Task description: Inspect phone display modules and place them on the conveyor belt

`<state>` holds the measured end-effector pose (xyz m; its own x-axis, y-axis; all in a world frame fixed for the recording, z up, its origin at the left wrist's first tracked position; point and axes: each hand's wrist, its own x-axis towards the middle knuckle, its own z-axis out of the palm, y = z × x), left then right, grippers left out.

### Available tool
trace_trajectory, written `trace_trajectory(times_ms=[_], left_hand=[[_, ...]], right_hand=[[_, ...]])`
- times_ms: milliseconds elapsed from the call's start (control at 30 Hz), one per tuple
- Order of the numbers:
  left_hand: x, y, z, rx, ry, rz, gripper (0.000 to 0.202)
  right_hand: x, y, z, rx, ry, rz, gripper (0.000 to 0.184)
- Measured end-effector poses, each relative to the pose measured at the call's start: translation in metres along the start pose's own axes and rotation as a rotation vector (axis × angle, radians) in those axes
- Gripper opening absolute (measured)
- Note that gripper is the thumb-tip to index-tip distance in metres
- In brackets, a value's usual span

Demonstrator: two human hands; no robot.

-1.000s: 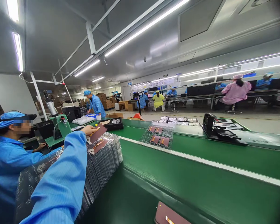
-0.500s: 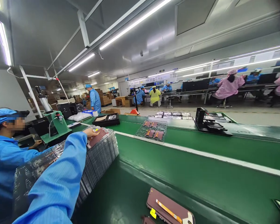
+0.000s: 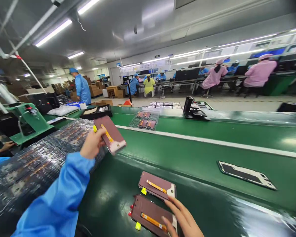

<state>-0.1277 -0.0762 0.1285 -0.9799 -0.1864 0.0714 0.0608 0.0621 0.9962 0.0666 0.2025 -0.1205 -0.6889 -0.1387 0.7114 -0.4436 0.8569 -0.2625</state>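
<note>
My left hand [image 3: 95,140] pinches a phone screen panel [image 3: 111,133] by its left edge, raised above the bench. The panel has a brown back, an orange flex cable, a yellow tab and a pale end strip. At the lower right, my right hand [image 3: 184,217] has its fingers apart over the right end of a second brown panel [image 3: 150,209] lying on the bench; contact is hard to judge. Just beyond it lies a third brown panel [image 3: 158,184], also with an orange cable and yellow tab. Left of my left hand are stacked clear plastic trays [image 3: 46,151] holding more panels.
A phone frame [image 3: 246,174] lies on the green belt [image 3: 194,154] at right. Farther back are a clear tray with brown panels [image 3: 144,120], a black fixture [image 3: 193,110] and a black box [image 3: 96,112]. A green press [image 3: 27,121] and a co-worker's hand [image 3: 6,146] are at left.
My left hand has lifted a panel off the tray stack. My right hand has come into view over the lower panel. The view has swung right, bringing the phone frame into sight.
</note>
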Motion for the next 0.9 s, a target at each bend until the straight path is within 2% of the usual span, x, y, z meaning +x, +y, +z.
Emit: trace_trajectory(times_ms=[100,200,267,333,400,500,633,700,800,900], left_hand=[[-0.074,-0.063,0.042,-0.109,-0.124,-0.166,0.033],[-0.139,-0.118,0.072,-0.173,-0.210,-0.313,0.039],[-0.168,-0.145,0.085,-0.319,-0.238,-0.442,0.045],[-0.185,-0.166,0.090,-0.453,-0.224,-0.517,0.048],[-0.190,-0.181,0.087,-0.500,-0.225,-0.526,0.053],[-0.179,-0.193,0.066,-0.376,-0.206,-0.467,0.050],[-0.148,-0.192,0.026,-0.124,0.011,-0.324,0.042],[-0.135,-0.187,0.013,-0.097,0.063,-0.272,0.042],[-0.124,-0.180,0.011,-0.105,0.030,-0.260,0.039],[-0.121,-0.177,0.022,-0.119,-0.035,-0.258,0.036]], right_hand=[[0.016,-0.018,-0.019,0.027,-0.016,0.177,0.029],[0.028,-0.034,-0.017,0.011,-0.066,0.188,0.044],[0.030,-0.040,-0.008,-0.009,-0.111,0.188,0.048],[0.025,-0.040,0.001,-0.006,-0.175,0.219,0.036],[0.016,-0.035,0.007,0.044,-0.256,0.238,0.026],[0.001,-0.023,0.008,0.149,-0.348,0.223,0.038],[-0.015,-0.012,0.008,0.191,-0.442,0.192,0.052],[-0.020,-0.011,0.010,0.176,-0.487,0.177,0.053],[-0.024,-0.008,0.014,0.122,-0.518,0.119,0.059],[-0.025,-0.001,0.016,0.002,-0.452,-0.049,0.073]])
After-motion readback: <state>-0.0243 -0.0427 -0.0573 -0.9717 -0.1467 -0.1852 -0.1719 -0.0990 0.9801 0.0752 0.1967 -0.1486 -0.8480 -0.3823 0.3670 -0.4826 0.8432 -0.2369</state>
